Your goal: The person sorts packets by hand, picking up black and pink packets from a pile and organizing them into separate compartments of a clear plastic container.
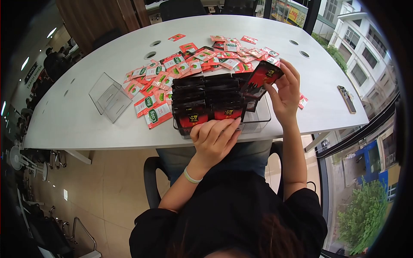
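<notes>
My right hand [286, 92] pinches a black and red G7 coffee sachet [262, 77] between thumb and fingers, tilted above the right end of a clear plastic box [257, 127]. Rows of upright black and red coffee sachets [208, 96] fill the left and middle of that box. My left hand [216, 142] is at the front of the box, its fingers curled against the front sachets and steadying them. Another dark sachet [251, 105] leans in the box just below the held one. The left thumb is mostly hidden.
Many red and white Cozy tea sachets [172, 64] lie heaped behind and left of the box. A second clear plastic box [109, 98] stands at the left. A phone [346, 99] lies near the right edge of the white table [86, 124]. Round cable holes dot the tabletop.
</notes>
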Tool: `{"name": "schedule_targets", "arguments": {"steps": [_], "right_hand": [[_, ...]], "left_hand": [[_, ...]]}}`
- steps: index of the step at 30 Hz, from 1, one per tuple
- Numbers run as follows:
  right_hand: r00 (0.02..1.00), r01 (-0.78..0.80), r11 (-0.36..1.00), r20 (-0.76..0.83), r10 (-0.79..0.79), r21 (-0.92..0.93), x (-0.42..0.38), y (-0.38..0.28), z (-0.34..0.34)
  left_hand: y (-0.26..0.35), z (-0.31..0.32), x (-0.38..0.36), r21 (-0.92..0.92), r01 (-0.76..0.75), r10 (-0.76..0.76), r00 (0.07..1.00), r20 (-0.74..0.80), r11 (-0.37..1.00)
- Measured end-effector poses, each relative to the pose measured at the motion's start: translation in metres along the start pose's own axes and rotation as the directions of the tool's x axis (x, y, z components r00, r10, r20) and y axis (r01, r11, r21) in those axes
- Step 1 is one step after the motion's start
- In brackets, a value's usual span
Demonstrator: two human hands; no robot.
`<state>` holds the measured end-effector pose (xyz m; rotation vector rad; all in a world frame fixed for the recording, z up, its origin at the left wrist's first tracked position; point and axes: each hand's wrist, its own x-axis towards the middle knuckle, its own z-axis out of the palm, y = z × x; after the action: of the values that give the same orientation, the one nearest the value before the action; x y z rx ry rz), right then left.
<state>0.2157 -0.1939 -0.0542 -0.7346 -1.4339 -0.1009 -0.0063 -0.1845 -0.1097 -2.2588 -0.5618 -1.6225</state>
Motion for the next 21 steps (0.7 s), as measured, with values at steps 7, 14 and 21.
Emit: {"name": "schedule_targets", "arguments": {"steps": [7, 14, 21], "right_hand": [[0.974, 0.108, 0.909, 0.225, -0.016, -0.403, 0.012, -0.024, 0.005], [0.982, 0.179, 0.834, 0.152, -0.115, -0.522, 0.022, -0.039, 0.003], [0.979, 0.176, 0.831, 0.181, -0.093, -0.528, 0.026, -0.026, 0.004]], "left_hand": [[-0.002, -0.002, -0.001, 0.002, -0.011, 0.011, 1.0, 0.013, 1.0], [-0.002, -0.001, -0.002, -0.015, -0.003, 0.003, 1.0, 0.005, 1.0], [-0.001, -0.002, -0.001, -0.021, 0.003, -0.003, 1.0, 0.01, 1.0]]}}
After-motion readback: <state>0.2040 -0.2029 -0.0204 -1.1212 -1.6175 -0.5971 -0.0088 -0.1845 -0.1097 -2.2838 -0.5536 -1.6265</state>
